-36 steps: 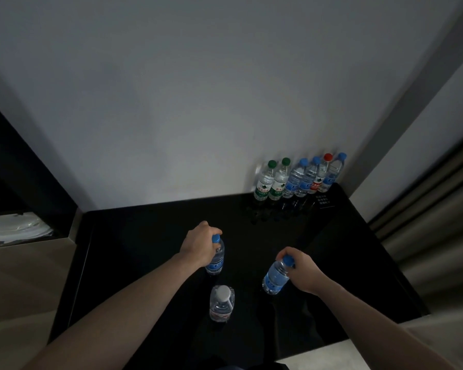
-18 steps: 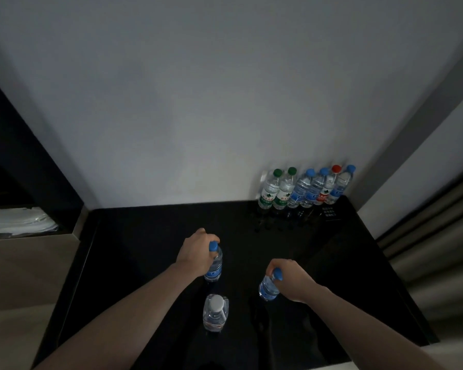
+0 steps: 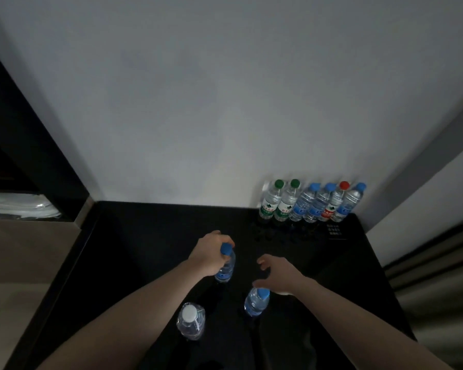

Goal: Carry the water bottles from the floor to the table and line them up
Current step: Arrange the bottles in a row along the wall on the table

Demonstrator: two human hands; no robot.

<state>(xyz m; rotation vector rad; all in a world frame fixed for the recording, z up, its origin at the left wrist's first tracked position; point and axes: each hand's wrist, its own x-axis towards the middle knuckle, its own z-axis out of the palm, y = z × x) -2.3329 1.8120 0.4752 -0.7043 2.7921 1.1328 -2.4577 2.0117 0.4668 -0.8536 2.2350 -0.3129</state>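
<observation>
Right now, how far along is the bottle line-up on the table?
Done: six clear plastic bottles stand in a row against the wall on the glossy black table. In hand: the left hand grips a blue-capped bottle; the right hand is open above another blue-capped bottle standing free. Left: those two and the white-capped bottle must join the row. The floor is out of view.

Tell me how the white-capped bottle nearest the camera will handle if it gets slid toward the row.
The white-capped bottle looks full, so probably heavy for its size. It stands upright on a glossy black table, so a low push should slide it; a push near the cap may tip it. Its thin clear wall likely dents when squeezed.
</observation>
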